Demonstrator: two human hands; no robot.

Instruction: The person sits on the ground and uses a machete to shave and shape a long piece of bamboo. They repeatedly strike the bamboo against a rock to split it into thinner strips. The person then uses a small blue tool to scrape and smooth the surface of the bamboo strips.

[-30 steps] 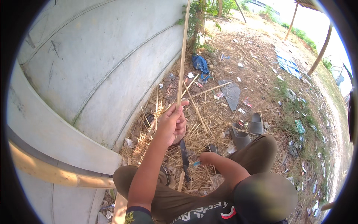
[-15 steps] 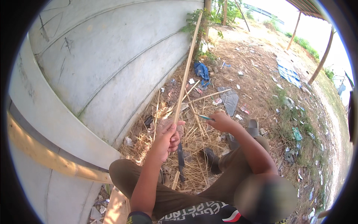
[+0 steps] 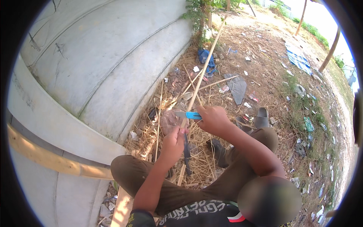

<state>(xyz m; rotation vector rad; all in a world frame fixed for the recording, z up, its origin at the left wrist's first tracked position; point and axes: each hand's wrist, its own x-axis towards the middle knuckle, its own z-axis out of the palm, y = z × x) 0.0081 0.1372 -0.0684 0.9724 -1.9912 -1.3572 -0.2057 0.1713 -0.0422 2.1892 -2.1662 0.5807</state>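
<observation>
Strip [image 3: 204,72] of pale wood, long and narrow, is held by its near end in the left hand [image 3: 173,144], whose fingers are closed around it with the thumb lying along the top; from there it slants up and away toward 1 o'clock. The right hand [image 3: 213,119] grips a blue-handled knife [image 3: 193,115] in a closed fist, the short blade pointing to 9 o'clock, so that the tool lies across the strip just beyond the left thumb; whether the cutting edge touches the wood cannot be told. Taking the knife as the clock's centre, a long dark blade [image 3: 187,153] lies at 6 o'clock on straw-like scraps [image 3: 204,164], with a short pale piece of wood [image 3: 181,174] near its lower end. A grey sheet [image 3: 237,90] lies on the ground at 2 o'clock, a blue-and-white striped sheet [image 3: 298,59] much farther out in that direction. At 3 o'clock, beyond the right forearm, rests a grey sandal [image 3: 261,118]. A crumpled blue cloth or bag [image 3: 203,56] sits between 12 and 1 o'clock, partly behind the strip. A pale wall [image 3: 113,56] rises at 10 o'clock, and a yellowish pole [image 3: 56,156] runs between 8 and 9 o'clock.
</observation>
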